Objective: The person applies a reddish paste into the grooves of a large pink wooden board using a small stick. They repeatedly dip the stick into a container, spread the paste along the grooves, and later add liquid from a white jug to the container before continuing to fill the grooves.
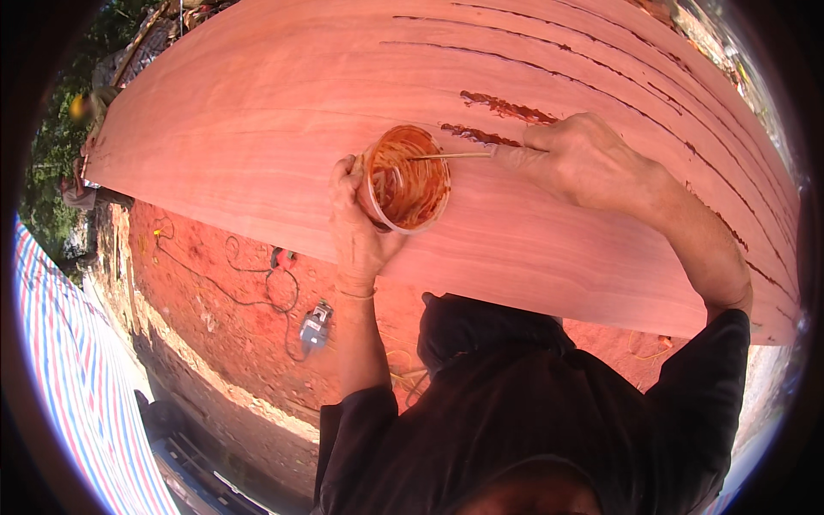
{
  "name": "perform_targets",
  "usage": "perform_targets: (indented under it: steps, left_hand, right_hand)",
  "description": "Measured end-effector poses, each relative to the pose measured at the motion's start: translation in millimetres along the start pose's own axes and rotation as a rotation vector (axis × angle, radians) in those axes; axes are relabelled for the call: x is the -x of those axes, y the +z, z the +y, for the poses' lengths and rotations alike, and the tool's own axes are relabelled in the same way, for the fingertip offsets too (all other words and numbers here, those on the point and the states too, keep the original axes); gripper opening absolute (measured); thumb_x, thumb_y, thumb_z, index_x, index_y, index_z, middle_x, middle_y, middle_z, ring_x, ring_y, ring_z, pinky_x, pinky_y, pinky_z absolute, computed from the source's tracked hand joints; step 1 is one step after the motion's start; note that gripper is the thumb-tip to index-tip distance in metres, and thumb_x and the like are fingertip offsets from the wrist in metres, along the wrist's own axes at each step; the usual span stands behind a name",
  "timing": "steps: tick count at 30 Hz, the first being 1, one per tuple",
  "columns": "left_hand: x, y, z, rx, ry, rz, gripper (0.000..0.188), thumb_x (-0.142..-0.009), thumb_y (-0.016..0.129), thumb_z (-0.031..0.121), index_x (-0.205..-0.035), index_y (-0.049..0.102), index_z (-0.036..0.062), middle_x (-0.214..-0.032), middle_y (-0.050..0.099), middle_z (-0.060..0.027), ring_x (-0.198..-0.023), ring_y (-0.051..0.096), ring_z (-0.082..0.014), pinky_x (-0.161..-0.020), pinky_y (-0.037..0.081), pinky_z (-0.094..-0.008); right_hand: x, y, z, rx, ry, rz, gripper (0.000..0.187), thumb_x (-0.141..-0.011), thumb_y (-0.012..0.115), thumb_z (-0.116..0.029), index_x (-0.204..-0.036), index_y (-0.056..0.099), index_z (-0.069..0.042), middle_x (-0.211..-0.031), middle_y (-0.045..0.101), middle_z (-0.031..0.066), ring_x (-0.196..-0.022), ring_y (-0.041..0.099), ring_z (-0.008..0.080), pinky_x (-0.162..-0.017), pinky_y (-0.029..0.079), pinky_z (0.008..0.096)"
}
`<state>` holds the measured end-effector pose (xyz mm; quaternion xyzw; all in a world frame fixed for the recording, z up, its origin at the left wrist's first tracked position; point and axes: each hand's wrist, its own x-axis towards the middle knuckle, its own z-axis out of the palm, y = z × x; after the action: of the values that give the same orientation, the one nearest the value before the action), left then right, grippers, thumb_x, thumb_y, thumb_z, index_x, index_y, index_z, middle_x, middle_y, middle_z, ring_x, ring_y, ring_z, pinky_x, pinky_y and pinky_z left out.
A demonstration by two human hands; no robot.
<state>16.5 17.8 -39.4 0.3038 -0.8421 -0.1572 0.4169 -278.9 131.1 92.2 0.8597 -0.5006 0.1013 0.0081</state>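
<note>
Filling of cracks under way, centre frame: left hand (356, 225) gripping clear plastic cup of reddish-brown paste (406, 178); right hand (577, 159) closed on thin wooden stick (451, 156), tip in cup. Next: carry paste to dark cracks (506, 108) in wide reddish wooden slab (283, 129).

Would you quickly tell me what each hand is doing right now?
Left hand: closed around the plastic cup of reddish-brown paste.
Right hand: closed on a thin stick reaching into the cup.
</note>
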Motion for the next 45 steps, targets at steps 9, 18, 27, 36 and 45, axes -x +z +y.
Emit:
perform_targets:
  steps: [9, 18, 27, 36, 45]
  left_hand:
    - [-1.7, -0.8, -1.1, -0.013, 0.045, -0.002, 0.090, -0.065, 0.094, 0.021, -0.136, 0.040, 0.0074, -0.146, 0.046, -0.0274, -0.129, 0.055, -0.0455, -0.100, 0.054, -0.0481]
    - [-0.2, 1.3, -3.9, 0.060, -0.030, -0.027, 0.090, -0.067, 0.094, 0.024, -0.136, 0.041, 0.0062, -0.147, 0.047, -0.0291, -0.132, 0.055, -0.0443, -0.102, 0.053, -0.0477]
    - [-7.7, -0.8, 1.1, 0.070, 0.009, -0.050, 0.087, -0.066, 0.094, 0.029, -0.134, 0.045, 0.0057, -0.139, 0.050, -0.0249, -0.124, 0.056, -0.0423, -0.103, 0.049, -0.0493]
    - [-13.0, 3.4, 6.3, 0.101, 0.042, 0.014, 0.071, -0.066, 0.091, 0.028, -0.123, 0.058, 0.0003, -0.119, 0.062, -0.0181, -0.108, 0.063, -0.0357, -0.094, 0.050, -0.0460]
    - [-6.4, -0.1, -0.6, 0.058, -0.035, -0.119, 0.099, -0.066, 0.098, 0.029, -0.141, 0.037, 0.0081, -0.149, 0.043, -0.0309, -0.133, 0.052, -0.0452, -0.106, 0.050, -0.0509]
  right_hand:
    - [-4.6, 3.9, -6.6, -0.543, 0.238, -0.104, 0.029, -0.086, 0.065, 0.002, -0.114, 0.074, 0.000, -0.082, 0.072, 0.0173, -0.070, 0.069, 0.0298, -0.065, 0.054, 0.0391]
    - [3.2, -1.7, -4.4, -0.551, 0.261, 0.166, 0.026, -0.087, 0.062, -0.001, -0.109, 0.074, -0.002, -0.086, 0.069, 0.0238, -0.074, 0.066, 0.0400, -0.068, 0.051, 0.0479]
    - [3.5, 2.8, -24.6, -0.621, 0.385, 0.004, 0.016, -0.085, 0.064, -0.002, -0.098, 0.073, 0.001, -0.079, 0.066, 0.0231, -0.074, 0.065, 0.0410, -0.069, 0.051, 0.0490]
    - [-9.2, 34.5, -28.3, -0.409, 0.353, 0.233, 0.015, -0.085, 0.065, -0.007, -0.095, 0.076, -0.007, -0.079, 0.068, 0.0221, -0.078, 0.068, 0.0424, -0.069, 0.054, 0.0531]
    - [-6.6, 44.4, -28.4, -0.441, 0.253, 0.187, 0.022, -0.085, 0.064, -0.005, -0.101, 0.079, -0.009, -0.080, 0.070, 0.0192, -0.077, 0.069, 0.0411, -0.068, 0.055, 0.0515]
